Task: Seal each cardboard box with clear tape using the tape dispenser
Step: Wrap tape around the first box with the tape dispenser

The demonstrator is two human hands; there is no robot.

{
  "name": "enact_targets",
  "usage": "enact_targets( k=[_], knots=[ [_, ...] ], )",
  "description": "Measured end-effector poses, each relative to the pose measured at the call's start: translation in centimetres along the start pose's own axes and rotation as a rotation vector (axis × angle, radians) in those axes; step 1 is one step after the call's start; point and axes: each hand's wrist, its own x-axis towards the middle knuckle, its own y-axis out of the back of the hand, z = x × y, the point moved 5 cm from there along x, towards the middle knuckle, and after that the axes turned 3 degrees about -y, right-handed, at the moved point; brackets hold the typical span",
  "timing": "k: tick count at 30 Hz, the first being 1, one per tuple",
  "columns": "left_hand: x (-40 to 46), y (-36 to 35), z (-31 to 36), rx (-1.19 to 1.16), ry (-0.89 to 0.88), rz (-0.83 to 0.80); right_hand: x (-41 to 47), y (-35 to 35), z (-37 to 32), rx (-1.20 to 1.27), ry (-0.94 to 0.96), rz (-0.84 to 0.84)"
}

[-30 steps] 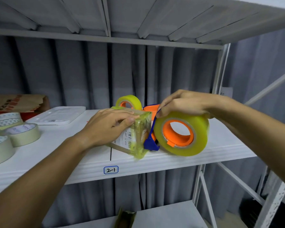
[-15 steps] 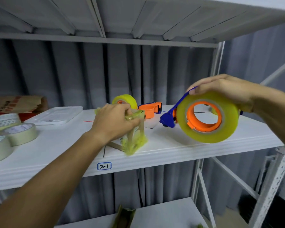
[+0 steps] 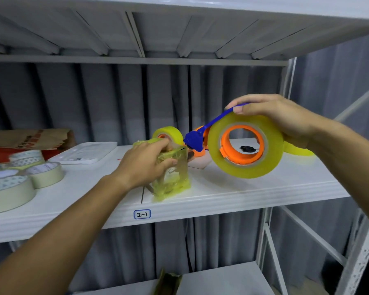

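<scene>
The small cardboard box, already swathed in layers of yellowish clear tape, stands near the front edge of the white metal shelf, just above the handwritten "2-1" label. At nine o'clock from it, at the shelf's left end, lies a cluster of cream masking-tape rolls, with a flat white plastic tray behind them and a brown paper bag further back. The left hand grips the box from its left side, fingers curled over the top and thumb pressed on the near face, steadying it. Behind the box, at twelve o'clock, sits a spare yellow tape roll. At two o'clock from the box, raised off the shelf, hangs the blue-and-orange tape dispenser loaded with a large yellowish roll; its blue cutter head points toward the box's upper right corner, close to it, though contact cannot be confirmed. The right hand clamps the dispenser from above, fingers wrapped over roll and blue arm.

The step in hand appears to be a taping pass on this box. The next move likely calls for bringing the cutter head onto the box while the left hand holds it firmly.
</scene>
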Motion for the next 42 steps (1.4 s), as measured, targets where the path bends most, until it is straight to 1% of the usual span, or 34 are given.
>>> enact_targets(
  k=[2,6,8,10,14,16,19,21,22,24,26,27,31,35,37,42],
  knots=[
    [-0.4,0.4,-0.8,-0.048,-0.004,-0.035,-0.1,0.2,-0.1,0.020,0.023,-0.020],
    [-1.1,0.8,-2.4,-0.324,-0.031,-0.056,-0.2,0.5,0.2,0.066,0.045,-0.077],
    [-1.5,1.1,-2.6,-0.418,-0.036,-0.053,-0.2,0.6,0.3,0.096,0.062,-0.099],
    [-1.7,1.4,-2.7,-0.455,-0.034,-0.038,-0.1,0.5,0.2,0.117,0.086,-0.105],
    [-1.6,2.3,-2.6,-0.458,-0.025,-0.037,0.1,-0.1,-0.4,0.175,0.141,-0.116],
    [-1.4,2.8,-2.6,-0.532,0.000,0.006,0.3,-0.4,-0.6,0.197,0.161,-0.128],
    [-1.1,4.3,-2.2,-0.690,0.060,0.175,0.6,-1.4,-0.9,0.199,0.174,-0.182],
    [-1.0,5.1,-1.6,-0.773,0.127,0.226,0.7,-2.2,-0.8,0.186,0.175,-0.220],
    [-0.9,5.4,-1.3,-0.781,0.165,0.207,0.8,-2.6,-0.8,0.187,0.176,-0.235],
    [-0.9,5.4,-1.2,-0.759,0.233,0.093,1.0,-3.3,-0.9,0.197,0.184,-0.251],
    [-1.1,5.2,-1.4,-0.774,0.269,-0.019,1.1,-3.9,-1.1,0.209,0.196,-0.268],
    [-1.3,5.2,-1.6,-0.788,0.279,-0.040,1.2,-4.1,-1.1,0.214,0.202,-0.276],
    [-1.5,4.9,-2.2,-0.822,0.337,-0.058,1.5,-5.0,-1.4,0.220,0.211,-0.292],
    [-1.6,4.5,-2.6,-0.976,0.438,-0.080,1.7,-5.6,-1.7,0.206,0.217,-0.300],
    [-1.7,4.4,-2.8,-1.017,0.479,-0.101,1.8,-5.8,-1.9,0.195,0.226,-0.305],
    [-1.6,4.4,-3.7,-0.988,0.553,-0.134,2.0,-6.3,-2.3,0.155,0.262,-0.302]
  ],
)
